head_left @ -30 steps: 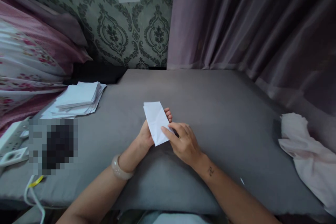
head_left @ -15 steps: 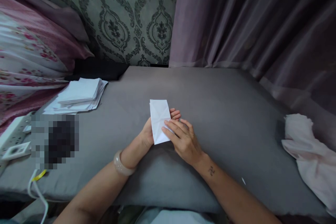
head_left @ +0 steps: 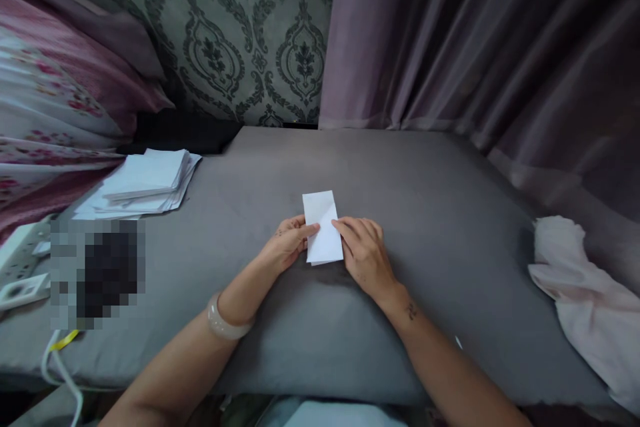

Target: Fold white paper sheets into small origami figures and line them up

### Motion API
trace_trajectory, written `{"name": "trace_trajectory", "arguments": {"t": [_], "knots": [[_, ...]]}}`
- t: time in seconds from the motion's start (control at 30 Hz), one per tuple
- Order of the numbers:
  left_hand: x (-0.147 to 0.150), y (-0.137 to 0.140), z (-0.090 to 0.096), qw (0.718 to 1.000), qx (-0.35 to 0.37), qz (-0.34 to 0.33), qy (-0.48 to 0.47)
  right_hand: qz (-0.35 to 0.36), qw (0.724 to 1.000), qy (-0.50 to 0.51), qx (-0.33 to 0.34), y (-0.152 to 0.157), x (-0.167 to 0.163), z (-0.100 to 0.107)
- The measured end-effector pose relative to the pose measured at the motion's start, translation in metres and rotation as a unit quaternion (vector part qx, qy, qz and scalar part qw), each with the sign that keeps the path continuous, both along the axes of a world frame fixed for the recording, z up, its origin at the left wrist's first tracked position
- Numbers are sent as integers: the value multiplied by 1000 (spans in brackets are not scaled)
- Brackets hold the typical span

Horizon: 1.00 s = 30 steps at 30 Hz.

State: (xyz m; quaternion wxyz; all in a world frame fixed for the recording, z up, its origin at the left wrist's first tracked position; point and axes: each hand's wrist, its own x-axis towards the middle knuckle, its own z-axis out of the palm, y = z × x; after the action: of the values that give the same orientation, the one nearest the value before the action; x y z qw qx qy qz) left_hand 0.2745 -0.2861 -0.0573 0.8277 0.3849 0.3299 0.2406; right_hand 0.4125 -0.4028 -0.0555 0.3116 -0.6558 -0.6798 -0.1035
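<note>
Between my hands is a folded white sheet of paper [head_left: 323, 240], a narrow upright rectangle held just above the grey-covered surface [head_left: 425, 200]. My left hand [head_left: 289, 240] grips its left edge, thumb on the front face and the other fingers behind. At the right edge, my right hand [head_left: 365, 247] pinches the paper, its fingertips near mid-height. A second layer peeks out along the bottom edge. The back of the paper is hidden.
At the left lies a stack of white paper sheets [head_left: 150, 173]. A power strip [head_left: 20, 253] and a white cable [head_left: 63, 373] are nearer me, beside a blurred-out dark patch. Pale crumpled cloth [head_left: 575, 280] lies at the right, and curtains [head_left: 425, 33] hang behind.
The paper now shows a smoother face and has shifted right. My left hand has moved from beneath it to its left edge; my right hand has gone from lying on it to pinching its right edge.
</note>
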Motion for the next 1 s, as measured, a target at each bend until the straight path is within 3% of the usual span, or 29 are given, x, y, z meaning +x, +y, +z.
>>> {"name": "trace_trajectory", "arguments": {"t": [0.1,0.2,0.27,0.33,0.43,0.53,0.73,1.0], "knots": [[1,0,-3,999,24,-28,16,-2,999,-2,-35,2,8,-2],[0,5,-7,985,137,47,93,-15,998,-5,-56,3,13,-5],[-5,9,-8,943,283,90,152,-29,997,-8,-77,3,15,-10],[-12,13,-8,878,431,27,204,-33,994,-1,-106,3,18,-15],[-19,13,-8,798,536,-92,259,-32,991,43,-125,6,21,-21],[-18,11,-10,769,568,-111,273,-48,987,96,-121,11,24,-25],[1,16,-20,780,548,-22,302,-125,974,148,-116,23,24,-28],[9,16,-27,766,552,31,328,-174,968,149,-99,32,23,-30]]}}
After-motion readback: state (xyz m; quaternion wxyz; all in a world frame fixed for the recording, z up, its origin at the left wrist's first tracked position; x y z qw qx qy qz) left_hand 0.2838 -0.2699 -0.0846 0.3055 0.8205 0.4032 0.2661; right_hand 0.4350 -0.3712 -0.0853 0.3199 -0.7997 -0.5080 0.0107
